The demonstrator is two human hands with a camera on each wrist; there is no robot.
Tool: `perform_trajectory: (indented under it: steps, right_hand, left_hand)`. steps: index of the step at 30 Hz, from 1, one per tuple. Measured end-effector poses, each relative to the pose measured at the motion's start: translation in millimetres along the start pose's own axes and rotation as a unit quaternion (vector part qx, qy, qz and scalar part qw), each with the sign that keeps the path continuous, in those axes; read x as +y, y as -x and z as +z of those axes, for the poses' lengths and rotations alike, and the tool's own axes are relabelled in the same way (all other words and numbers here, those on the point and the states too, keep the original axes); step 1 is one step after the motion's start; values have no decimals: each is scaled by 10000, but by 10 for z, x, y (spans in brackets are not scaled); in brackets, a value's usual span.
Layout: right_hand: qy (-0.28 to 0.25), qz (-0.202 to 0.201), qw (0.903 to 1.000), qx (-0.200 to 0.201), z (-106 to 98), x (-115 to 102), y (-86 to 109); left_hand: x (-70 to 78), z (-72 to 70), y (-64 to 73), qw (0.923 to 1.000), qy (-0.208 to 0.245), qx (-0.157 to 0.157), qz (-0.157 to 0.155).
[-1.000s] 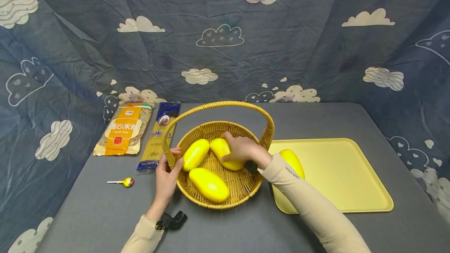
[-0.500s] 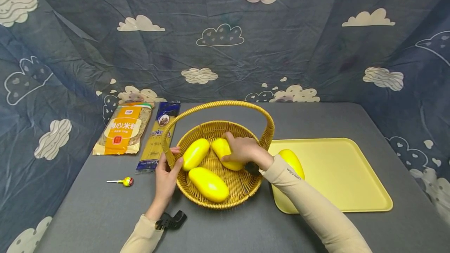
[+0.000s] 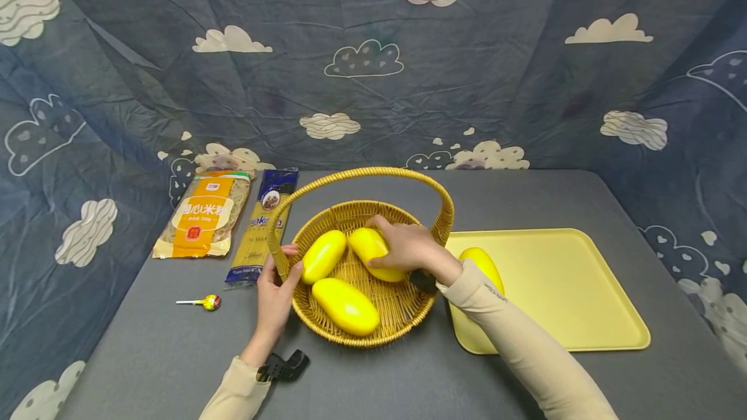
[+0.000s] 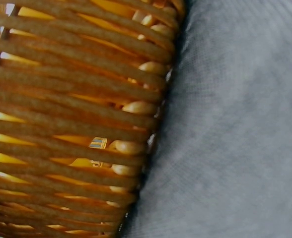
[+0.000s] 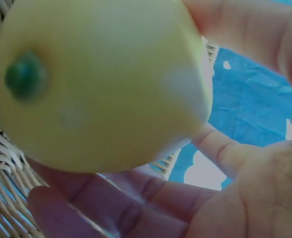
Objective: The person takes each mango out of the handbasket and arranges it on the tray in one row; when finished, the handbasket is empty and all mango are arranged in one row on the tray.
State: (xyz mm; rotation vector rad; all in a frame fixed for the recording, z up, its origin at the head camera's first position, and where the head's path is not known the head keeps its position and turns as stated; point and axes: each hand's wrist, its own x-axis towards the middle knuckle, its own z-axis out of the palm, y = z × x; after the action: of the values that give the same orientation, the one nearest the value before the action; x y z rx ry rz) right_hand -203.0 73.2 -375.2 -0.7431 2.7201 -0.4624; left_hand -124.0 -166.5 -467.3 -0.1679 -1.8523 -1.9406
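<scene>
A woven wicker basket [image 3: 403, 310] with a tall arched handle stands in the middle of the table. Two smooth yellow mangoes, one at the left [image 3: 324, 256] and one at the front [image 3: 346, 306], lie inside it. My right hand [image 3: 408, 248] reaches in under the handle and grips a third mango [image 3: 369, 246] at the basket's right side. That mango's green stem end [image 5: 24, 77] shows in the right wrist view, with fingers and thumb around the fruit. My left hand [image 3: 275, 293] holds the basket at its left rim by the handle's foot. Only the basket's woven side [image 4: 76, 99] fills the left wrist view.
A yellow tray [image 3: 572, 297] lies to the right, with another mango [image 3: 483, 266] on it, partly hidden by my right sleeve. On the left lie a rice noodle bag [image 3: 204, 216], a blue and gold pasta packet [image 3: 262, 232] and a lollipop [image 3: 204, 303]. Cloud-patterned cloth hangs behind.
My right wrist has shifted slightly rightward, its hand still on the same mango, which has hardly moved. The left hand and basket stay put.
</scene>
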Motion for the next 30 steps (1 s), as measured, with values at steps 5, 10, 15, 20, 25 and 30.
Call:
perform_trajectory:
  steps: [5,10,15,20,25,30]
  right_hand:
    - [-68,-165,9996,215,-24,-24,38]
    - [-77,-290,9987,421,-44,-73,90]
    - [-186,-372,9971,639,-63,-113,160]
    - [-175,-491,9944,924,-73,-127,219]
    - [-155,-604,9899,1271,-61,-141,281]
    - [-345,-674,9858,1499,-56,-150,367]
  left_hand:
    - [3,-3,-5,10000,-6,3,58]
    - [16,-2,-5,10000,-1,-7,74]
    - [23,-1,4,10000,-5,-22,80]
    - [33,5,2,9999,-9,-19,106]
    - [21,4,0,9999,-24,-28,124]
    - [7,-3,3,9999,-18,-29,134]
